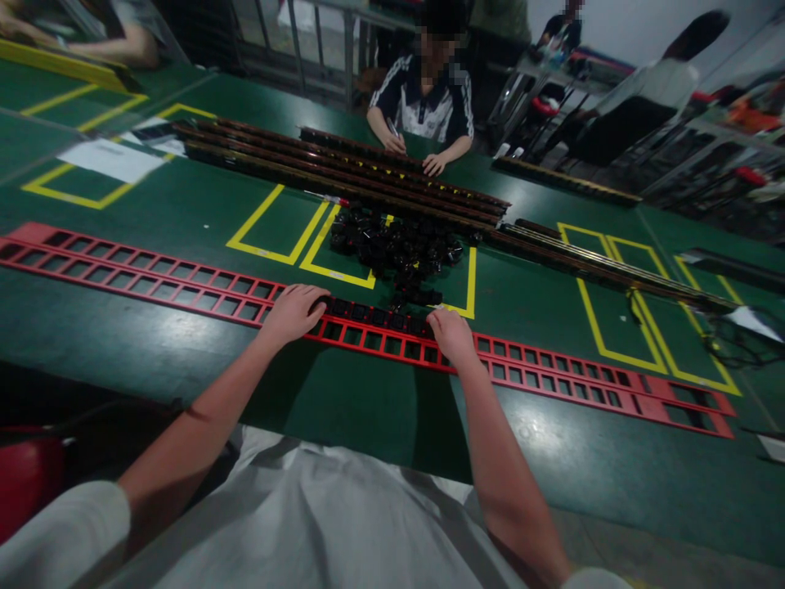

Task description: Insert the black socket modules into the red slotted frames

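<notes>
Broad green table [184, 204], marked with yellow taped rectangles [275, 233], filling most of the view. Across it from left to right, a long red slotted frame [552, 368], two rows of rectangular openings, lying flat close to the near edge. Farther back, a bundle of long dark strips [343, 172] laid side by side, running diagonally toward the right. Opposite, a seated person in a dark and white top [423, 102], both hands down on the far end of those strips. Between strips and frame, a loose pile of small black parts [398, 245], heaped inside one yellow rectangle. In the frame's far row, a short run of seated black inserts [374, 315], sitting between the two near hands. Left hand [294, 312] palm down on the frame, fingers [319, 296] curled loosely over the far rail at the left end of that run; not clamped on anything visible. Right hand [450, 334] resting on the frame at the run's right end, fingers bent under and hidden; impossible to tell whether closed on a part.
</notes>
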`<state>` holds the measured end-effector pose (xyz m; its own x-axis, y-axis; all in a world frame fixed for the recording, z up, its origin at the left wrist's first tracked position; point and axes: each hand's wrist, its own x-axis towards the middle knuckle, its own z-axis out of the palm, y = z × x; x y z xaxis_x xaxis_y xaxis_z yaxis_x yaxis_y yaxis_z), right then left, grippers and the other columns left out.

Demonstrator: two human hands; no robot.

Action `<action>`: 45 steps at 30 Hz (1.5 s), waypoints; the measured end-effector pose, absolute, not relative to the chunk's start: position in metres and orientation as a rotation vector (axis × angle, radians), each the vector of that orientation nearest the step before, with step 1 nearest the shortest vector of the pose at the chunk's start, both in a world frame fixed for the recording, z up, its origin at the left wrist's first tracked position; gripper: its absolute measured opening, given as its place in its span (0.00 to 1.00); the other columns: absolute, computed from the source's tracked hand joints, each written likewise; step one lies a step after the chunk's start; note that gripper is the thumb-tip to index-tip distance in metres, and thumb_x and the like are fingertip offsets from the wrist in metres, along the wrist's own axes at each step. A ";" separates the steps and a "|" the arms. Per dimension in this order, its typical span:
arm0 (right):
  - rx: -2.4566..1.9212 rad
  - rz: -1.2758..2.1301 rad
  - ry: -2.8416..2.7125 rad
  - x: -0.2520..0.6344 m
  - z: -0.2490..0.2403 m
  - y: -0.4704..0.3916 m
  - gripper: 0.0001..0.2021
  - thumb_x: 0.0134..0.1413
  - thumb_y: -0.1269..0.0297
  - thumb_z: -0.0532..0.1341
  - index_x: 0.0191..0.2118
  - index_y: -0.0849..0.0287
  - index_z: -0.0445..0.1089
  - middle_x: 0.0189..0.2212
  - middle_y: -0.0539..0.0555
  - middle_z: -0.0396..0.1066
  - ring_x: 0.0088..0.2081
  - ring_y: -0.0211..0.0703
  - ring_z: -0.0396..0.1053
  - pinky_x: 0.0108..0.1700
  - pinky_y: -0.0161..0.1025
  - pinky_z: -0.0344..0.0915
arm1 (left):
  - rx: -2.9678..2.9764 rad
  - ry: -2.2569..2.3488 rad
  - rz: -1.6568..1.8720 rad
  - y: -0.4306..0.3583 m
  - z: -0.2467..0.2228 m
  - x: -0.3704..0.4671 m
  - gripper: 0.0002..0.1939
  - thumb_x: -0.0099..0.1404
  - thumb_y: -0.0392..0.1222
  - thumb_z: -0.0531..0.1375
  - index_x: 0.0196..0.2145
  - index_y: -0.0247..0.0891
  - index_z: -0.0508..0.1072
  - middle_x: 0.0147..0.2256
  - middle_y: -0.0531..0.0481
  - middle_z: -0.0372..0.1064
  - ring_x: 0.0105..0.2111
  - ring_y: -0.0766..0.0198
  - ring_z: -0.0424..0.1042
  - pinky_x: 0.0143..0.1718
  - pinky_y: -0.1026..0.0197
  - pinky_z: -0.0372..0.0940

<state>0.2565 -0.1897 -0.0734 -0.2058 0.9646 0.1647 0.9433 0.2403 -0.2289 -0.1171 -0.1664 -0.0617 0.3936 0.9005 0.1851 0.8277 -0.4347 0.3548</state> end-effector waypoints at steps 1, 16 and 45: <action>-1.777 0.120 -2.245 0.256 -0.073 -0.190 0.16 0.70 0.59 0.48 0.36 0.56 0.70 0.36 0.58 0.73 0.38 0.49 0.67 0.39 0.41 0.56 | 2.441 1.539 0.523 -0.166 -0.062 -0.117 0.18 0.69 0.44 0.49 0.51 0.40 0.72 0.48 0.45 0.74 0.49 0.51 0.70 0.56 0.47 0.59; -1.122 0.818 -1.160 0.229 -0.013 -0.168 0.29 0.66 0.40 0.46 0.18 0.52 0.44 0.14 0.44 0.41 0.17 0.36 0.45 0.21 0.38 0.46 | 2.413 1.552 0.515 -0.166 -0.060 -0.117 0.18 0.69 0.44 0.49 0.50 0.41 0.73 0.48 0.45 0.74 0.49 0.51 0.70 0.56 0.47 0.59; -1.053 0.980 -0.967 0.190 -0.046 -0.167 0.33 0.55 0.34 0.57 0.15 0.53 0.44 0.11 0.41 0.39 0.14 0.31 0.39 0.19 0.36 0.39 | 2.463 1.533 0.531 -0.166 -0.061 -0.116 0.18 0.69 0.43 0.49 0.50 0.39 0.72 0.48 0.45 0.74 0.49 0.52 0.70 0.56 0.48 0.58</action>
<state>0.1900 -0.1672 -0.0461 0.2671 0.9517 0.1516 -0.1642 0.1999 -0.9659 -0.1164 -0.1661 -0.0606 0.4002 0.8947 0.1982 0.8258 -0.4459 0.3452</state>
